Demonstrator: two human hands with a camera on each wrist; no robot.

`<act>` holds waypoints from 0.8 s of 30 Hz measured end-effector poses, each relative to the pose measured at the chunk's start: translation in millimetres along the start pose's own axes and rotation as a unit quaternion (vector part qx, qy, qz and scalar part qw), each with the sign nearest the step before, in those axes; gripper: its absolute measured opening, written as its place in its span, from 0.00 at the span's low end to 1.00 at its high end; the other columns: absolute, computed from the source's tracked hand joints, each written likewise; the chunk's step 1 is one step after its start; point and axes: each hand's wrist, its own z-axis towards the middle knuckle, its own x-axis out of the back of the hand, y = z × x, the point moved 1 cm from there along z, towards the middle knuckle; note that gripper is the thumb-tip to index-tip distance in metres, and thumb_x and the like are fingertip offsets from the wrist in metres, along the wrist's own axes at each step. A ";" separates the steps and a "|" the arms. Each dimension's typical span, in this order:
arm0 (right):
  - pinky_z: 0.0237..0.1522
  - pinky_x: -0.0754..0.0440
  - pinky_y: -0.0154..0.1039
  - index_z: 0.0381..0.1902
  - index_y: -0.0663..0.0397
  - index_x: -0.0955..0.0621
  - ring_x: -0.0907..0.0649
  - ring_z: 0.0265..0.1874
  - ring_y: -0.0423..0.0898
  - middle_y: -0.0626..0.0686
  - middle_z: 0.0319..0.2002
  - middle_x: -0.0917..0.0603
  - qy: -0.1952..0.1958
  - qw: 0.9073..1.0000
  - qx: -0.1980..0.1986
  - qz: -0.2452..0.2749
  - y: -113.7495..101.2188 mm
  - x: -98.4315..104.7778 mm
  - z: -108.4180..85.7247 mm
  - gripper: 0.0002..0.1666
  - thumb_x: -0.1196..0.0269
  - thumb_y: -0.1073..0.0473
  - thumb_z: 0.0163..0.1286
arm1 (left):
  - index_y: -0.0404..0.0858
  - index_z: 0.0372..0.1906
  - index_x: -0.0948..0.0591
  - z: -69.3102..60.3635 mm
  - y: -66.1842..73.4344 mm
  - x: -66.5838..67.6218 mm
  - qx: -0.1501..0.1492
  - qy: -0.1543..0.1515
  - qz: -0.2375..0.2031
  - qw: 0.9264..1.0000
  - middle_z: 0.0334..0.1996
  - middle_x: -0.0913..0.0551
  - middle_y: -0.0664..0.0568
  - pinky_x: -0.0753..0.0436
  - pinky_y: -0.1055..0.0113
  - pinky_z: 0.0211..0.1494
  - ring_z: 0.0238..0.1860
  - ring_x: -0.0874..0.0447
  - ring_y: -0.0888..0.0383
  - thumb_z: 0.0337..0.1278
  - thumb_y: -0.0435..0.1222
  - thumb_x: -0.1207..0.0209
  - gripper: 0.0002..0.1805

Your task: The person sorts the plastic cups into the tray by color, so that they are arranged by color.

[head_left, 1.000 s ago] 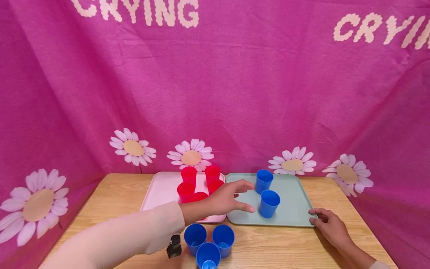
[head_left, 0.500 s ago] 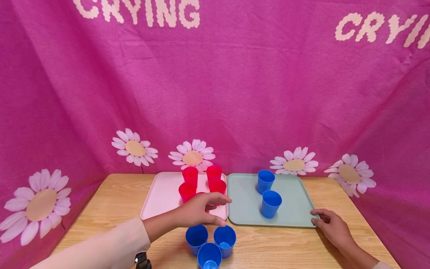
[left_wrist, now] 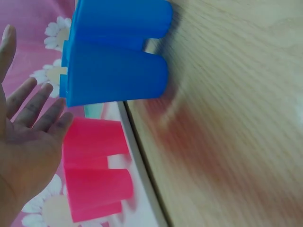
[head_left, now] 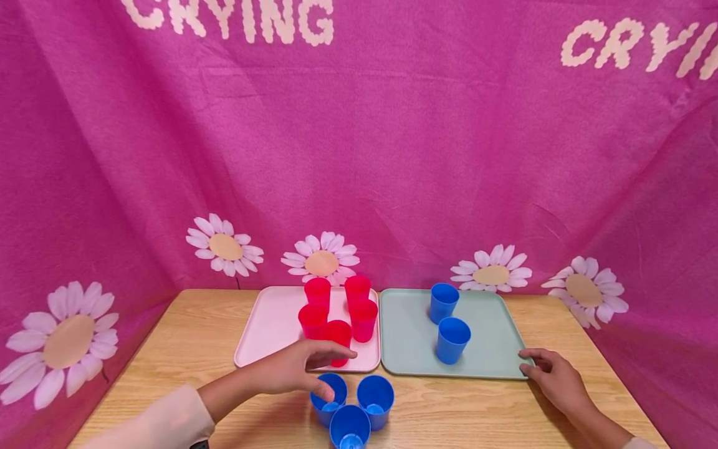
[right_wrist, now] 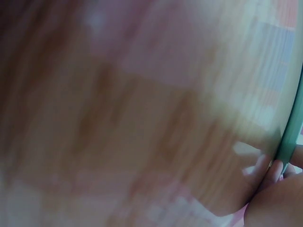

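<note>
My left hand point(head_left: 291, 368) hovers over three blue cups standing together on the table, thumb and fingers spread apart with nothing between them. The thumb is above the back left blue cup point(head_left: 322, 408); beside that stand the back right blue cup point(head_left: 375, 399) and the front blue cup point(head_left: 350, 427). In the left wrist view the fingers point(left_wrist: 35, 106) reach toward a blue cup point(left_wrist: 118, 75) without visibly gripping it. At the right, my right hand point(head_left: 558, 380) holds the right edge of the pale green tray point(head_left: 490, 349) near its front corner.
Several red cups point(head_left: 363, 321) stand on the pink tray point(head_left: 269, 324), close behind the left hand. Two blue cups point(head_left: 452, 340) stand on the green tray. A magenta cloth point(head_left: 392, 156) hangs behind the wooden table point(head_left: 443, 411).
My left hand has moved left and toward me, from beside the blue cups on the green tray to above those on the table. My right hand stays at the tray's edge.
</note>
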 end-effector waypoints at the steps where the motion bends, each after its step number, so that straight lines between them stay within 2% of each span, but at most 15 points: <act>1: 0.43 0.24 0.40 0.54 0.62 0.15 0.20 0.44 0.49 0.66 0.51 0.17 0.002 1.000 0.001 -0.001 0.6 -0.3 -0.1 0.19 0.31 0.59 0.69 | 0.55 0.70 0.23 -1.5 -2.2 0.4 0.004 -0.001 -0.002 1.000 0.69 0.23 0.56 0.26 0.48 0.72 0.74 0.31 0.43 0.58 0.40 0.27 0.34; 4: 0.42 0.25 0.38 0.54 0.61 0.14 0.21 0.43 0.47 0.66 0.51 0.17 0.005 1.000 0.004 -0.002 1.0 -0.7 -0.7 0.19 0.31 0.58 0.68 | 0.53 0.71 0.23 -4.4 -8.4 0.0 0.008 -0.003 -0.004 1.000 0.69 0.23 0.54 0.25 0.50 0.72 0.74 0.32 0.41 0.58 0.39 0.27 0.35; 9: 0.43 0.25 0.40 0.55 0.62 0.15 0.22 0.40 0.45 0.65 0.51 0.16 0.001 1.000 -0.004 0.000 -1.3 0.7 0.1 0.20 0.30 0.57 0.69 | 0.48 0.72 0.24 -6.7 -18.5 -3.1 -0.003 -0.004 -0.005 1.000 0.70 0.23 0.51 0.29 0.50 0.74 0.74 0.31 0.46 0.57 0.39 0.27 0.36; 13: 0.43 0.25 0.41 0.55 0.62 0.15 0.22 0.40 0.45 0.65 0.50 0.17 -0.002 1.000 -0.010 0.001 -2.4 1.1 0.3 0.20 0.31 0.57 0.70 | 0.49 0.72 0.25 -9.1 -25.4 -5.1 -0.008 -0.004 -0.013 1.000 0.70 0.24 0.51 0.31 0.48 0.75 0.75 0.32 0.48 0.58 0.38 0.27 0.35; 17: 0.43 0.25 0.40 0.55 0.62 0.15 0.22 0.40 0.45 0.65 0.50 0.17 -0.003 1.000 -0.010 0.002 -2.7 1.0 0.0 0.20 0.31 0.57 0.70 | 0.52 0.72 0.24 -10.6 -30.5 -7.3 -0.009 -0.004 -0.017 1.000 0.70 0.23 0.53 0.30 0.53 0.75 0.76 0.33 0.47 0.58 0.38 0.27 0.35; 20: 0.42 0.25 0.39 0.55 0.63 0.15 0.22 0.40 0.45 0.65 0.50 0.17 -0.003 1.000 -0.009 0.005 -2.8 1.1 -0.3 0.20 0.31 0.57 0.69 | 0.49 0.73 0.25 -10.7 -33.0 -8.9 -0.006 -0.004 -0.022 1.000 0.70 0.24 0.52 0.29 0.54 0.75 0.76 0.34 0.46 0.58 0.38 0.27 0.36; 24: 0.42 0.25 0.39 0.55 0.63 0.16 0.22 0.42 0.48 0.66 0.51 0.18 -0.007 1.000 -0.012 0.010 -2.6 1.2 -0.8 0.20 0.32 0.58 0.70 | 0.44 0.74 0.27 -10.1 -35.2 -10.2 -0.003 -0.004 -0.023 1.000 0.71 0.25 0.49 0.29 0.51 0.75 0.76 0.34 0.44 0.57 0.36 0.27 0.38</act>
